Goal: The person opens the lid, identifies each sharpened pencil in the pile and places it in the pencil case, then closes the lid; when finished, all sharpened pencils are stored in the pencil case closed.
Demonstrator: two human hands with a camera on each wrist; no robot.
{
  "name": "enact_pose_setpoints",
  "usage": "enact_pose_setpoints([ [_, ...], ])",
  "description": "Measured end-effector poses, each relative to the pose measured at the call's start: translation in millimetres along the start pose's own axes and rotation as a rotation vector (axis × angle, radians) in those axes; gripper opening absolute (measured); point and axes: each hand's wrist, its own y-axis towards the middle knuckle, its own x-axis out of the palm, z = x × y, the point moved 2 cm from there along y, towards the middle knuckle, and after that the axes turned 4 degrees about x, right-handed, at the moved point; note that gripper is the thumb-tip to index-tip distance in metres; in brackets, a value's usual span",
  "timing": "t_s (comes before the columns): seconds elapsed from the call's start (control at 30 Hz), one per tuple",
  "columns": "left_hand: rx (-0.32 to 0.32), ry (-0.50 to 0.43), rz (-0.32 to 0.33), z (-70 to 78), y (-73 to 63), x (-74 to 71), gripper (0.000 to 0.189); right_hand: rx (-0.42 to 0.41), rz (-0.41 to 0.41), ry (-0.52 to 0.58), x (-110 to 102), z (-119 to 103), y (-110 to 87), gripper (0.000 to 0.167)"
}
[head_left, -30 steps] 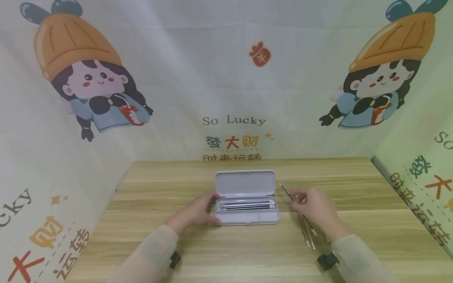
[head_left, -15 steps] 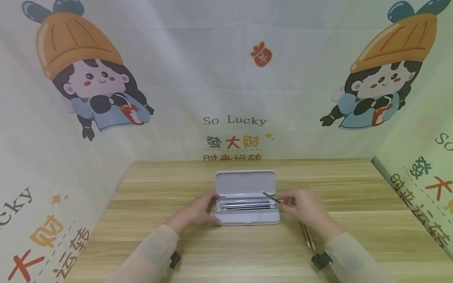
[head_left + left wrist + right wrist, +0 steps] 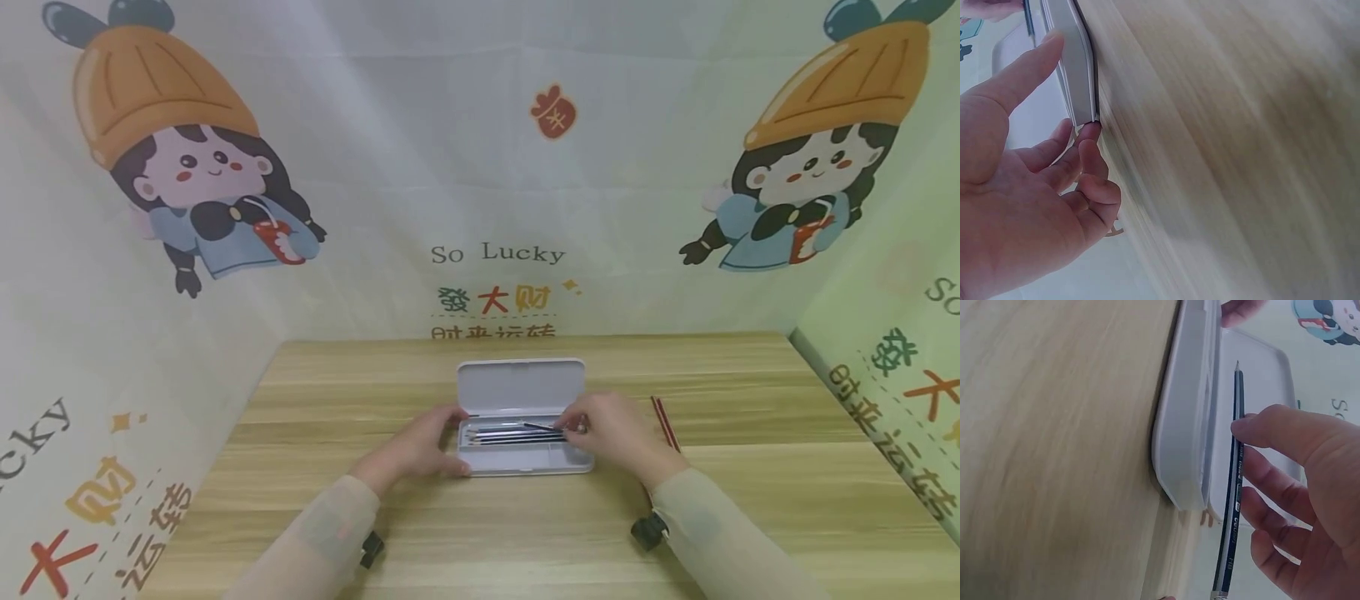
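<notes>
A white pencil case [image 3: 498,461] lies with its lid [image 3: 521,387] raised, and several pencils [image 3: 498,437] fill its long back compartment. My left hand [image 3: 412,444] grips the case's left end, thumb at the front corner and fingers at the back; the left wrist view shows the thumb [image 3: 1035,65] on its side wall. Over the right part of the case, my right hand [image 3: 618,432] pinches a dark, silver-striped pencil [image 3: 1232,481] between thumb and fingers. Its sharpened tip points left, above the pencils inside. The right hand covers the back compartment's right end.
Red pencils [image 3: 666,423] lie on the wooden table [image 3: 480,533] right of the case, partly hidden behind my right forearm. A printed cloth [image 3: 375,167] hangs along the table's back and sides.
My right hand has picked the dark pencil up from the loose ones on the right and carried it left over the case. The left hand has stayed at the case's left end.
</notes>
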Motion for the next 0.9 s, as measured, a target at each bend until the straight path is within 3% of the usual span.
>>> enact_pose_setpoints([
  [0.57, 0.004, 0.010, -0.010, 3.2, 2.2, -1.8, 0.085, -0.178, -0.070, -0.073, 14, -28, 35.7, 0.010],
  [0.9, -0.007, 0.014, -0.014, 0.8, 1.5, -0.8, 0.083, -0.218, -0.113, -0.060, 25, -38, 45.0, 0.009],
])
